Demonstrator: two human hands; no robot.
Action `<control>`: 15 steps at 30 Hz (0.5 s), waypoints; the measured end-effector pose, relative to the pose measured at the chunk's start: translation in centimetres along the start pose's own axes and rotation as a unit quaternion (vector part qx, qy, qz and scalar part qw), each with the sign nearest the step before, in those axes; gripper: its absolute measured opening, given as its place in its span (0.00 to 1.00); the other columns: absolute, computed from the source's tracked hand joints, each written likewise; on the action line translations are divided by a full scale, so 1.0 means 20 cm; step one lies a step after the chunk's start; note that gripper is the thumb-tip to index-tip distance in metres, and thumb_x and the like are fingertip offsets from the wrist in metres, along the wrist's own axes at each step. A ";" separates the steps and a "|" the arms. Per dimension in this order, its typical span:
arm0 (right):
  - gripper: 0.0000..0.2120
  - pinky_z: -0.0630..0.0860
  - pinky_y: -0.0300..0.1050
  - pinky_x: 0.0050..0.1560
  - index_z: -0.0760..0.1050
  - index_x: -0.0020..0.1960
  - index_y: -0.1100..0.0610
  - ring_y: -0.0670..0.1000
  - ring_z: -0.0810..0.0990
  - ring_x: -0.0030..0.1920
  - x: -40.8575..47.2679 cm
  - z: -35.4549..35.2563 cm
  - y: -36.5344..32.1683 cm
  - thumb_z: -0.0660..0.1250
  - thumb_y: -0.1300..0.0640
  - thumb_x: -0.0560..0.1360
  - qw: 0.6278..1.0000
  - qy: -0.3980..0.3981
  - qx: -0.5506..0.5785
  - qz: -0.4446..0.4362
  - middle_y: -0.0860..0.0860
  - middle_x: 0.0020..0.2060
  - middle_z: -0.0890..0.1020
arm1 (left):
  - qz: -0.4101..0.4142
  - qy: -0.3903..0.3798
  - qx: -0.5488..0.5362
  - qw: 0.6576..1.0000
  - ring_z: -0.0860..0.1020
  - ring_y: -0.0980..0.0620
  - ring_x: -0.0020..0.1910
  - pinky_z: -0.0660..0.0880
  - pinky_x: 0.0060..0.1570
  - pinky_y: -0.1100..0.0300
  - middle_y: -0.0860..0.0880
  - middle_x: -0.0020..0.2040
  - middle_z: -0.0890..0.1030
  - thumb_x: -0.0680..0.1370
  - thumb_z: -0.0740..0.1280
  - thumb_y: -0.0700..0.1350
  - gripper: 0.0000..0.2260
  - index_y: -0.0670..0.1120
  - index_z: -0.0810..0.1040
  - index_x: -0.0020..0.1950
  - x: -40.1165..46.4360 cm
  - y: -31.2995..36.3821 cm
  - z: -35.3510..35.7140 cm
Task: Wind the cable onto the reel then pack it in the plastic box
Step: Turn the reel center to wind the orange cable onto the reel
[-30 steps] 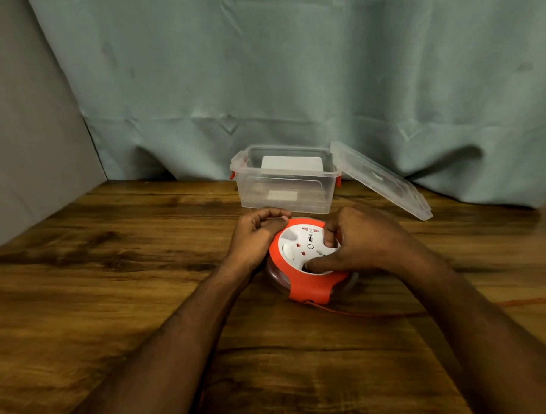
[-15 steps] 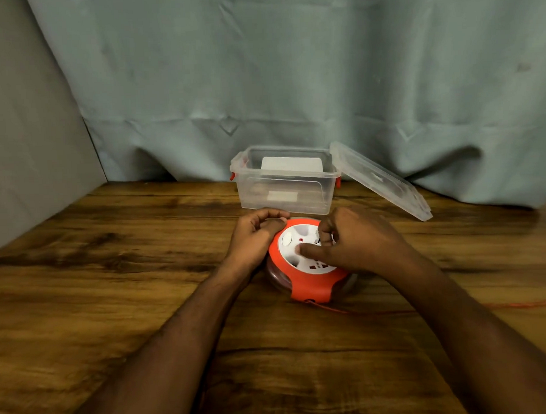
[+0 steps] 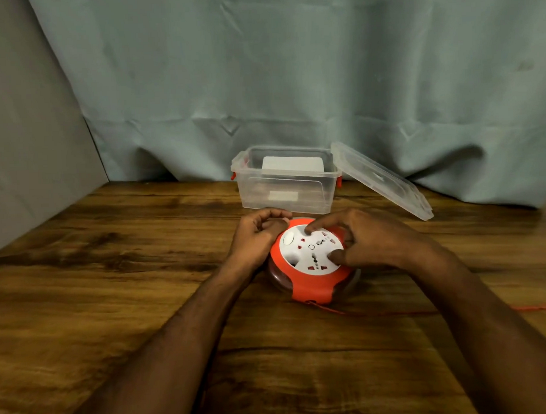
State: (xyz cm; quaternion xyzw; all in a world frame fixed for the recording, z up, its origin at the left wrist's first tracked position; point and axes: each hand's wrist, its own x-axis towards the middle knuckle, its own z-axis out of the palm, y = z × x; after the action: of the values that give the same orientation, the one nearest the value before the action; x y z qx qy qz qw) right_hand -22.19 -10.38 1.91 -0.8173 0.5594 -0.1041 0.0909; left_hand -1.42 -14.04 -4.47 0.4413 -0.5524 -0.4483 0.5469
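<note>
Tabletop [image 3: 114,305]: curled fingers [image 3: 312,227] grip reel [image 3: 311,286]

Dim, warm indoor light falls from above and in front, leaving a dull sheen on the wooden bench [image 3: 113,274]. Soft shadows pool under the curtain [image 3: 292,82] folds. The picture is slightly soft throughout, and wide-angle distortion bows the bench edges outward.

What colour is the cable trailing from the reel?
Red-orange, thin cable, seen in the head view.
</note>
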 end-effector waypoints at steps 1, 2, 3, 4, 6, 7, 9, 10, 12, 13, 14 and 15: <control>0.29 0.70 0.35 0.38 0.73 0.69 0.32 0.45 0.79 0.52 0.00 0.00 0.00 0.76 0.45 0.71 1.000 0.004 -0.006 0.000 0.40 0.65 0.79 | -0.002 0.001 0.001 1.000 0.85 0.45 0.44 0.82 0.43 0.53 0.42 0.47 0.86 0.79 0.67 0.37 0.07 0.42 0.84 0.52 0.00 0.00 0.00; 0.28 0.70 0.35 0.37 0.74 0.68 0.33 0.44 0.79 0.51 0.00 0.00 0.00 0.76 0.43 0.69 1.000 0.010 -0.014 0.001 0.40 0.64 0.80 | -0.004 0.002 0.001 1.000 0.85 0.45 0.44 0.82 0.42 0.54 0.42 0.47 0.86 0.79 0.67 0.37 0.07 0.42 0.84 0.52 0.00 0.00 0.00; 0.28 0.69 0.36 0.36 0.75 0.67 0.34 0.44 0.79 0.50 0.00 0.00 0.00 0.77 0.41 0.68 1.000 0.016 -0.025 0.002 0.40 0.63 0.80 | -0.006 0.004 0.000 1.000 0.85 0.45 0.43 0.82 0.42 0.54 0.42 0.47 0.86 0.79 0.67 0.37 0.07 0.42 0.84 0.52 0.00 0.00 0.00; 0.28 0.69 0.36 0.36 0.76 0.66 0.35 0.44 0.79 0.49 -0.01 -0.01 0.00 0.77 0.39 0.67 0.999 0.023 -0.032 0.006 0.40 0.62 0.81 | -0.007 0.005 -0.002 1.000 0.85 0.45 0.43 0.82 0.42 0.54 0.42 0.47 0.86 0.79 0.67 0.37 0.07 0.42 0.84 0.53 0.00 0.00 0.00; 0.29 0.69 0.38 0.35 0.78 0.64 0.37 0.44 0.78 0.48 -0.01 -0.01 -0.01 0.78 0.36 0.65 0.998 0.031 -0.045 0.014 0.40 0.59 0.82 | -0.011 0.007 -0.006 1.000 0.85 0.46 0.42 0.82 0.41 0.54 0.43 0.47 0.86 0.79 0.67 0.38 0.07 0.42 0.84 0.53 0.00 0.00 0.00; 0.29 0.70 0.39 0.36 0.78 0.63 0.38 0.44 0.79 0.47 -0.01 -0.01 -0.02 0.78 0.34 0.63 0.998 0.035 -0.052 0.016 0.40 0.57 0.82 | -0.014 0.007 -0.006 1.000 0.85 0.46 0.42 0.82 0.40 0.54 0.43 0.47 0.87 0.79 0.67 0.38 0.06 0.43 0.84 0.53 0.00 0.00 0.00; 0.30 0.74 0.41 0.39 0.79 0.61 0.39 0.44 0.79 0.47 -0.01 0.00 -0.03 0.77 0.32 0.61 0.997 0.040 -0.064 0.022 0.40 0.56 0.82 | -0.017 0.009 -0.003 1.000 0.85 0.46 0.43 0.82 0.39 0.55 0.44 0.47 0.87 0.79 0.68 0.39 0.06 0.43 0.84 0.53 0.00 0.00 -0.01; 0.30 0.76 0.41 0.41 0.80 0.59 0.39 0.44 0.79 0.47 -0.01 0.00 -0.04 0.77 0.31 0.60 0.997 0.040 -0.065 0.028 0.40 0.56 0.82 | -0.018 0.009 -0.004 1.000 0.85 0.46 0.42 0.82 0.39 0.55 0.44 0.47 0.87 0.79 0.68 0.39 0.06 0.43 0.84 0.53 0.00 0.00 0.00; 0.29 0.76 0.42 0.41 0.81 0.56 0.40 0.44 0.79 0.47 -0.01 0.00 -0.04 0.77 0.29 0.59 0.996 0.043 -0.064 0.035 0.40 0.55 0.82 | -0.021 0.007 -0.006 1.000 0.85 0.46 0.42 0.81 0.38 0.56 0.44 0.47 0.87 0.79 0.68 0.38 0.06 0.43 0.84 0.53 0.00 0.00 0.00; 0.29 0.74 0.42 0.39 0.81 0.54 0.40 0.44 0.78 0.46 -0.01 0.00 -0.04 0.76 0.28 0.58 0.996 0.046 -0.064 0.038 0.40 0.53 0.82 | -0.021 0.007 -0.003 1.000 0.85 0.47 0.42 0.81 0.38 0.56 0.44 0.46 0.87 0.79 0.68 0.38 0.06 0.43 0.84 0.53 0.01 -0.01 0.00; 0.28 0.72 0.41 0.38 0.81 0.52 0.41 0.42 0.78 0.44 -0.01 0.00 -0.04 0.76 0.27 0.58 0.996 0.051 -0.063 0.039 0.39 0.50 0.82 | -0.021 0.006 0.001 1.000 0.85 0.47 0.41 0.81 0.37 0.56 0.44 0.46 0.87 0.79 0.68 0.39 0.06 0.43 0.84 0.53 0.00 -0.01 0.00; 0.27 0.70 0.41 0.36 0.81 0.50 0.42 0.41 0.76 0.42 -0.02 0.00 -0.05 0.76 0.27 0.58 0.996 0.054 -0.064 0.041 0.38 0.46 0.81 | -0.021 0.005 0.006 1.000 0.85 0.47 0.41 0.81 0.37 0.56 0.45 0.46 0.87 0.79 0.68 0.39 0.06 0.44 0.84 0.54 0.01 -0.01 0.00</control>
State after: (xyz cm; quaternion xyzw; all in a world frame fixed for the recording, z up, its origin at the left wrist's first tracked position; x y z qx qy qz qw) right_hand -21.44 -9.73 2.05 -0.7912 0.6018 -0.1080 0.0124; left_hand -1.37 -14.17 -4.59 0.4582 -0.5426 -0.4544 0.5377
